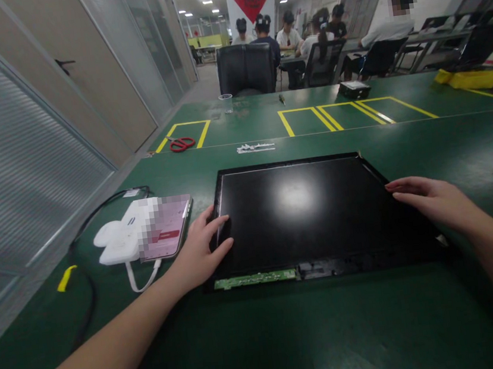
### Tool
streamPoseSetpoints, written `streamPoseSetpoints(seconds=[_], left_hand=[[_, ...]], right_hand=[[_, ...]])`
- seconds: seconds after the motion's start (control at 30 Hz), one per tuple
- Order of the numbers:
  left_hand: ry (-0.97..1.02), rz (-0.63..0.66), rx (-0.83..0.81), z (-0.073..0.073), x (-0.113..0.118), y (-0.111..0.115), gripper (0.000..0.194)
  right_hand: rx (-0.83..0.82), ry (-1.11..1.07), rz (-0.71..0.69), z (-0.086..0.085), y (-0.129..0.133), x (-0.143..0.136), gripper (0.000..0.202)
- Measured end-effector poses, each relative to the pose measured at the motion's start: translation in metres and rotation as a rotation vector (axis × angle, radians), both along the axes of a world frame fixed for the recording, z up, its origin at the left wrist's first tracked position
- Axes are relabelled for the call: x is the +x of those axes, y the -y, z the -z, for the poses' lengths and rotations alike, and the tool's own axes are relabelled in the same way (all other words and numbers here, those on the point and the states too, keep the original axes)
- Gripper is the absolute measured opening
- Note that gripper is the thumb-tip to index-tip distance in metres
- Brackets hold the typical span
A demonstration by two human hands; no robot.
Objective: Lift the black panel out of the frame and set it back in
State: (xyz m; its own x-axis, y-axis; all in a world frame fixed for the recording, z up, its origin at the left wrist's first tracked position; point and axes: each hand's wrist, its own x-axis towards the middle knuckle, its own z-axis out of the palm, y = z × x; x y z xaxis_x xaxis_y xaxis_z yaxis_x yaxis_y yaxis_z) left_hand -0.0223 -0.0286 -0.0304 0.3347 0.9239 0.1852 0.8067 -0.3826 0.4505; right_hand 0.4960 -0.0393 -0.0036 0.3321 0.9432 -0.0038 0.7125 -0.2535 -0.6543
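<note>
A black LCD screen panel [304, 216] lies flat in front of me, with a narrow green circuit board [255, 278] along its near edge. At the panel's left edge is my left hand [203, 243], its thumb and index finger over the border and the other fingers around the side. My right hand [432, 197] holds the right edge with fingertips and thumb close together. The undersides of both grips are hidden.
Left of the panel are a phone [171, 226], white devices [121, 239] and a black cable [91, 287]. Red scissors [182, 144], white scraps [255, 147], a plastic cup [226, 104], a screwdriver [281, 100] and a black box [354, 90] lie farther back on the green table [274, 337]. Several people sit beyond.
</note>
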Motion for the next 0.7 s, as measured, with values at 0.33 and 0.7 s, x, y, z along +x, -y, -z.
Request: streamPoseSetpoints(seconds=[0.33, 0.7], left_hand=[[-0.013, 0.445, -0.033, -0.042, -0.005, 0.009, 0.039], [-0.112, 0.605, -0.055, -0.054, -0.009, 0.011, 0.028]], right_hand=[[-0.004, 0.070, -0.007, -0.002, 0.002, 0.000, 0.049], [-0.012, 0.076, 0.003, -0.003, 0.002, -0.002, 0.048]])
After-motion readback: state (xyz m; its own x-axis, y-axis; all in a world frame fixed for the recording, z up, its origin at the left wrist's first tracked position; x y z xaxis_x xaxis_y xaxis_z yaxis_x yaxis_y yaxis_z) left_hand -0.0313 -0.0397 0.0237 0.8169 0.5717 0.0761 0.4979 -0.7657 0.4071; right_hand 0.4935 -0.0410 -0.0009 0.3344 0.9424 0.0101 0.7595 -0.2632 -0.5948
